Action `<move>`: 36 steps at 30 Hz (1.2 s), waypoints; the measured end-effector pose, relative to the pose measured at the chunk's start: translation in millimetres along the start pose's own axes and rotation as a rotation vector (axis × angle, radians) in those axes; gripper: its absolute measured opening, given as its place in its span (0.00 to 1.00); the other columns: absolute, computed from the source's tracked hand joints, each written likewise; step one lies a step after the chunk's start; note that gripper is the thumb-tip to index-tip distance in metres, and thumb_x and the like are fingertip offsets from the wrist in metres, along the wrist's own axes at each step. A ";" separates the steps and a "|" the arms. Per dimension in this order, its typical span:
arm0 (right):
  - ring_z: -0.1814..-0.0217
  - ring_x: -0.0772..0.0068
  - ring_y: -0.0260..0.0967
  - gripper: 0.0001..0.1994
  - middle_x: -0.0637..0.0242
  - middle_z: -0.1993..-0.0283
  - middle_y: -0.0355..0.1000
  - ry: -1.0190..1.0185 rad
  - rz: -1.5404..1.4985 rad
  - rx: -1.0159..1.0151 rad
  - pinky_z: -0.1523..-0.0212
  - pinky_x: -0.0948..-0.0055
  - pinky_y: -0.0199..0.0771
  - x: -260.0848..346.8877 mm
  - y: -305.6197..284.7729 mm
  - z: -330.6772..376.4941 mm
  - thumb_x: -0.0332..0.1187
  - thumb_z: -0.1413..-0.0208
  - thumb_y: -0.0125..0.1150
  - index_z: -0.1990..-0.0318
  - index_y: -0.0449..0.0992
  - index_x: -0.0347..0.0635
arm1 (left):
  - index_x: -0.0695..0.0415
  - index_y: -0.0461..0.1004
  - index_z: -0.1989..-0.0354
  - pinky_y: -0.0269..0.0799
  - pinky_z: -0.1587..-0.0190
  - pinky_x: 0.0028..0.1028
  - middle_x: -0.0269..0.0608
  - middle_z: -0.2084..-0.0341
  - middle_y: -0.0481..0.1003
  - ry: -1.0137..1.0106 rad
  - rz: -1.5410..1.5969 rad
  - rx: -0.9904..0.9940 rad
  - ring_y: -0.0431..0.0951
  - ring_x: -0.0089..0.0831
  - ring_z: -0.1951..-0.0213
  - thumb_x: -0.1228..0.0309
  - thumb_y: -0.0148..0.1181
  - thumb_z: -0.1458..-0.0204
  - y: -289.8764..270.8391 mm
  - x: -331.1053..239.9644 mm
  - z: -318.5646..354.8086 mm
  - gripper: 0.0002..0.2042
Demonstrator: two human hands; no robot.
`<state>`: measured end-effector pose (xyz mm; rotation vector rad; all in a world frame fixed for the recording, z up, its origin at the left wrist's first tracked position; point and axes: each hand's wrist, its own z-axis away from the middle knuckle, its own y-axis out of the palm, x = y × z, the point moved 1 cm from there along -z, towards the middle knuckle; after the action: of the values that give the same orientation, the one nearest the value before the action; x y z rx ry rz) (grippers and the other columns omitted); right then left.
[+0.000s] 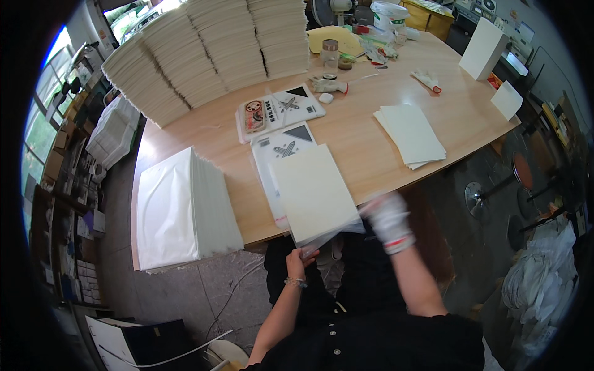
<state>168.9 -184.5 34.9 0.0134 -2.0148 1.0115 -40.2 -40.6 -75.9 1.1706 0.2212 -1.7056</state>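
- Left hand [296,263], bare with a bracelet at the wrist, sits just below the near counter edge; its fingers are closed on the lower corner of a clear plastic sleeve [322,238] that hangs past that edge.
- Right hand [388,219], in a white glove with a red-trimmed cuff, is motion-blurred at the sleeve's right side; how far open it is and whether it grips anything, I cannot tell.
- Cream board [312,191] lies on the counter [346,133] at its near edge, over or partly in the sleeve; which of the two is not clear.
- Judged state of work: the board looks mid-way into its sleeve, not sealed. Under it lies another sleeved printed sheet [281,148], and a sleeved printed pack [278,111] sits further back.
- Supply seemingly left: a thick white stack [185,210] at the left near corner, tall cream stacks [204,52] at the back, and a small stack of white sheets [411,133] to the right.
- Edges: the board's lower end overhangs the near counter edge; the white stack also reaches that edge.
- Open room: bare wood between the board and the white sheets, and in the middle of the counter. The back right is crowded with a jar [330,57], a glove [328,85] and small clutter.
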 end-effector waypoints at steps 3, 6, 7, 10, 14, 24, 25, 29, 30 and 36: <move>0.69 0.69 0.67 0.10 0.59 0.74 0.67 0.544 0.502 -0.469 0.66 0.71 0.69 -89.8 -112.0 -12.5 0.36 0.49 0.44 0.73 0.68 0.40 | 0.65 0.69 0.67 0.70 0.70 0.26 0.45 0.71 0.73 0.024 -0.112 0.089 0.76 0.36 0.69 0.62 0.41 0.50 -13.5 6.9 0.2 0.17; 0.64 0.66 0.69 0.11 0.55 0.68 0.69 0.692 1.004 0.554 0.63 0.70 0.70 -142.1 -107.8 27.9 0.37 0.50 0.44 0.67 0.70 0.40 | 0.63 0.70 0.66 0.70 0.69 0.25 0.42 0.72 0.73 0.059 -0.274 0.093 0.75 0.33 0.70 0.62 0.41 0.48 -19.4 -5.2 3.6 0.16; 0.63 0.64 0.69 0.11 0.55 0.65 0.69 0.568 0.933 0.673 0.63 0.70 0.69 -144.6 -98.0 48.5 0.36 0.50 0.43 0.65 0.70 0.42 | 0.63 0.70 0.66 0.69 0.69 0.25 0.41 0.73 0.73 0.078 -0.333 0.082 0.75 0.31 0.71 0.62 0.41 0.48 -20.4 -8.1 5.4 0.16; 0.62 0.58 0.68 0.12 0.55 0.61 0.68 0.200 0.626 0.670 0.63 0.68 0.69 -130.1 -42.6 82.6 0.37 0.50 0.44 0.60 0.70 0.46 | 0.63 0.67 0.60 0.65 0.61 0.32 0.48 0.62 0.67 0.808 -0.988 -0.173 0.70 0.37 0.63 0.77 0.49 0.55 -32.3 -15.2 6.3 0.12; 0.71 0.59 0.68 0.08 0.61 0.71 0.69 0.019 -0.033 0.241 0.72 0.65 0.68 -37.6 7.0 22.4 0.37 0.54 0.53 0.67 0.71 0.45 | 0.58 0.69 0.59 0.60 0.53 0.37 0.47 0.58 0.65 1.211 -1.412 -0.066 0.63 0.43 0.55 0.76 0.59 0.64 -4.5 -47.2 12.8 0.18; 0.75 0.52 0.67 0.12 0.54 0.78 0.69 -0.079 0.240 0.338 0.73 0.58 0.67 -43.5 32.0 -18.3 0.39 0.52 0.46 0.78 0.69 0.42 | 0.64 0.68 0.78 0.65 0.79 0.31 0.42 0.89 0.66 0.842 -1.319 -0.007 0.70 0.38 0.84 0.65 0.52 0.51 2.3 -63.8 -23.7 0.13; 0.75 0.50 0.67 0.14 0.52 0.78 0.68 0.011 0.306 0.303 0.74 0.57 0.66 -40.0 36.7 -13.9 0.42 0.52 0.44 0.78 0.68 0.42 | 0.64 0.68 0.79 0.65 0.79 0.30 0.42 0.90 0.66 0.713 -1.217 -0.054 0.70 0.35 0.85 0.64 0.51 0.51 1.2 -62.7 -23.2 0.14; 0.72 0.51 0.68 0.15 0.52 0.76 0.69 0.345 0.281 0.257 0.73 0.57 0.66 -31.6 41.1 -9.2 0.44 0.53 0.49 0.70 0.67 0.41 | 0.63 0.66 0.71 0.63 0.83 0.23 0.36 0.88 0.68 0.226 -0.699 -0.099 0.70 0.24 0.85 0.62 0.47 0.47 -12.4 -53.8 -22.6 0.14; 0.74 0.56 0.68 0.13 0.55 0.78 0.69 0.363 0.082 0.181 0.74 0.61 0.66 -37.3 45.8 -4.3 0.41 0.53 0.51 0.68 0.66 0.40 | 0.63 0.65 0.67 0.63 0.84 0.22 0.36 0.88 0.68 0.132 -0.480 -0.097 0.70 0.23 0.86 0.63 0.46 0.47 -1.0 -54.7 -14.7 0.13; 0.74 0.85 0.61 0.19 0.72 0.74 0.66 0.350 -0.758 0.241 0.74 0.83 0.64 -10.2 58.7 30.2 0.25 0.51 0.50 0.50 0.60 0.33 | 0.63 0.60 0.57 0.62 0.84 0.20 0.37 0.84 0.68 0.380 -0.733 0.108 0.67 0.22 0.87 0.66 0.46 0.47 9.1 -107.8 17.5 0.14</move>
<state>133.5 -168.5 -19.5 0.6362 -1.3724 0.6867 -41.5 11.8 20.3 1.6151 0.8896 -2.1104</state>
